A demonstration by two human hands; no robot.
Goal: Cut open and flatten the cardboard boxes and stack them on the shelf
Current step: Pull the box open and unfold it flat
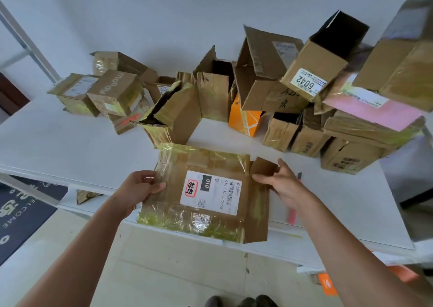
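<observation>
A flattened, tape-covered cardboard box (206, 189) with a white shipping label lies at the near edge of the white table (70, 147), partly overhanging it. My left hand (140, 187) grips its left edge, thumb on top. My right hand (283, 184) holds the brown flap at its upper right corner. Beside my right wrist lies a pink-handled cutter (292, 215), mostly hidden by the arm.
Several unflattened boxes crowd the back of the table: a "moody" box (114, 91) at left, an orange box (246, 119) in the middle, a box labelled 6042 (316, 67) and a pink-topped stack (372, 109) at right. A welcome mat (21, 210) lies on the floor, left.
</observation>
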